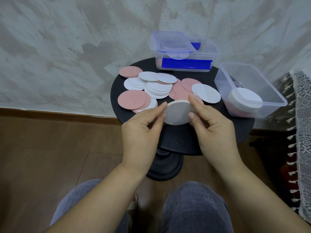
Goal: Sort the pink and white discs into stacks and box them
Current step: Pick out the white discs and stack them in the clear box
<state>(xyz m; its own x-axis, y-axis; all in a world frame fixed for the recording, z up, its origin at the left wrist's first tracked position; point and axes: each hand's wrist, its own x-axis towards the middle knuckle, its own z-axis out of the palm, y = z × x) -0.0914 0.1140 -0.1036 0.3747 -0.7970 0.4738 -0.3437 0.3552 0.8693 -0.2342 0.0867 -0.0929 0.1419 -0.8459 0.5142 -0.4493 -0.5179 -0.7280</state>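
Observation:
A stack of white discs [177, 113] is held tilted above the front of the round black table [181, 138]. My left hand [143, 125] pinches its left edge and my right hand [213, 125] grips its right edge with thumb and fingers. Loose pink discs [132, 99] and white discs [158, 89] lie scattered over the table behind my hands. An open clear box [272, 91] at the table's right holds a stack of white discs [249, 98].
A second clear box [203, 52] with a blue-rimmed lid [173, 42] laid across it stands at the table's far edge. A lace cloth [303, 132] hangs at the right. A plastered wall is behind and wooden floor below; my knees are under the table's front.

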